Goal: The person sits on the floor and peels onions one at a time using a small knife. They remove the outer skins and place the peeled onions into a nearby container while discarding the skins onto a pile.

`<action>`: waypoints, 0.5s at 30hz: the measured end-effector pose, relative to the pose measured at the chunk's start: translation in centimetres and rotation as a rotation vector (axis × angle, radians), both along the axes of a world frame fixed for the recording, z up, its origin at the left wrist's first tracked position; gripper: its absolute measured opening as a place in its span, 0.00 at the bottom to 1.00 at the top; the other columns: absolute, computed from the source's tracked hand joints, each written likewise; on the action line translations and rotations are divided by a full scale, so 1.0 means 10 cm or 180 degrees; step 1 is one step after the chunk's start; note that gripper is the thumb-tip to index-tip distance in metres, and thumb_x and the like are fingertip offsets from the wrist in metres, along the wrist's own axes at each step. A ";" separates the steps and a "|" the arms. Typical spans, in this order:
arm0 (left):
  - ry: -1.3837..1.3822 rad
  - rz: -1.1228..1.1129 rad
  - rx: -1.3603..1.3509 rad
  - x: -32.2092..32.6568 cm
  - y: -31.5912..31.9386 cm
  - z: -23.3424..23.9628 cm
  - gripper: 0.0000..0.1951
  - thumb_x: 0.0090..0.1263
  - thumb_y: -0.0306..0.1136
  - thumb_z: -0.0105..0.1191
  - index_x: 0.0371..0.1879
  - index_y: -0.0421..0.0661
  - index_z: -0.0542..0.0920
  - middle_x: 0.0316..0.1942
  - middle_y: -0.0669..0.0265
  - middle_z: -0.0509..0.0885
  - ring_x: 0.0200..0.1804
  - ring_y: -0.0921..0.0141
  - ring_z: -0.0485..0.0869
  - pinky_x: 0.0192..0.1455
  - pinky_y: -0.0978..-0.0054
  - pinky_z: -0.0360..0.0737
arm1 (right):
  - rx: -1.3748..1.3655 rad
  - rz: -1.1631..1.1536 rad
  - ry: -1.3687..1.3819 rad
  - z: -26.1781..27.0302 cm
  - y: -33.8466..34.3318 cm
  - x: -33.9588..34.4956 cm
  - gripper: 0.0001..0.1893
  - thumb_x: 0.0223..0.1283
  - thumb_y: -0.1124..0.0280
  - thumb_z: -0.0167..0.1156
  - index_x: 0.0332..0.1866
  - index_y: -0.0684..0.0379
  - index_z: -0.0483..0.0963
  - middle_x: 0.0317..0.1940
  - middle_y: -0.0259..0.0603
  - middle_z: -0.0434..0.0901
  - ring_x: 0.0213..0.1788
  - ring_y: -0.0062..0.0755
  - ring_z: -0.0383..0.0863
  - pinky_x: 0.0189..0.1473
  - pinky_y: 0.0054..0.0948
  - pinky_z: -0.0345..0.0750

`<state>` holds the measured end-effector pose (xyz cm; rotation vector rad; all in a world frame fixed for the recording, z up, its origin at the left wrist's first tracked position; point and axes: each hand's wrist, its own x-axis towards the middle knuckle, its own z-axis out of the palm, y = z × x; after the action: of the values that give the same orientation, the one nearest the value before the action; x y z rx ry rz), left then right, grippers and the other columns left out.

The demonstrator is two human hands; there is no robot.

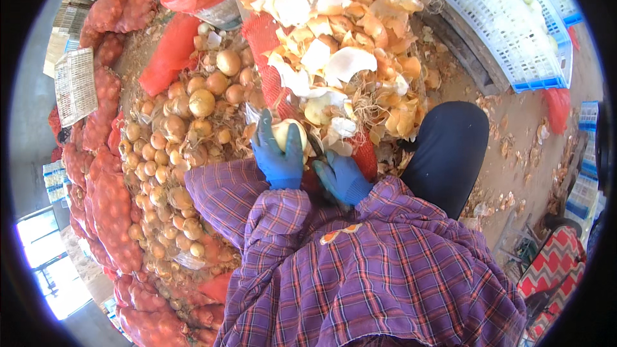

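My left hand [280,156], in a blue glove, holds a pale peeled onion [288,135] between its fingers and thumb. Just to its right, my right hand [341,176], also gloved in blue, is closed around a knife [315,147], whose dark blade points up beside the onion. The handle is hidden in the glove. Beyond both hands rises a large heap of onion skins and trimmed roots [371,29]. Unpeeled onions [166,154] lie in a broad pile to the left.
Red mesh sacks of onions [108,202] line the far left. A bucket [219,14] with red netting stands at the top. White and blue plastic crates [501,24], one holding peeled onions, are at upper right. Another person's patterned clothing [554,255] shows at lower right.
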<state>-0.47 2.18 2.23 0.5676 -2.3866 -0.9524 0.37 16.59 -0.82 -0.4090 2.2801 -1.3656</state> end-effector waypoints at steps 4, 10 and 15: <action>0.0133 0.0061 0.0602 0.03 -0.15 -0.11 0.24 0.67 0.37 0.57 0.60 0.39 0.73 0.51 0.52 0.79 0.51 0.61 0.79 0.55 0.64 0.76 | 0.0175 0.0154 -0.0102 0.07 -0.07 -0.05 0.16 0.68 0.59 0.53 0.38 0.65 0.70 0.23 0.53 0.78 0.24 0.51 0.79 0.28 0.44 0.75; 0.0599 -0.0052 0.2077 0.21 -0.65 -0.43 0.20 0.76 0.39 0.47 0.59 0.35 0.73 0.51 0.60 0.79 0.49 0.69 0.79 0.53 0.73 0.77 | 0.0049 0.0338 -0.1019 0.09 -0.14 -0.16 0.16 0.71 0.59 0.50 0.41 0.65 0.69 0.21 0.42 0.78 0.17 0.35 0.78 0.18 0.34 0.76; 0.0488 0.0506 0.2527 0.23 -0.64 -0.43 0.20 0.75 0.35 0.50 0.60 0.35 0.73 0.51 0.59 0.78 0.50 0.69 0.78 0.54 0.71 0.77 | 0.0148 0.0381 -0.0871 -0.19 -0.17 -0.14 0.16 0.71 0.59 0.50 0.42 0.64 0.68 0.21 0.42 0.77 0.17 0.35 0.79 0.19 0.33 0.77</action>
<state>1.84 -4.20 -2.02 0.9025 -1.7329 -1.7914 -1.07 14.92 -2.70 -0.3164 2.0265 -1.2252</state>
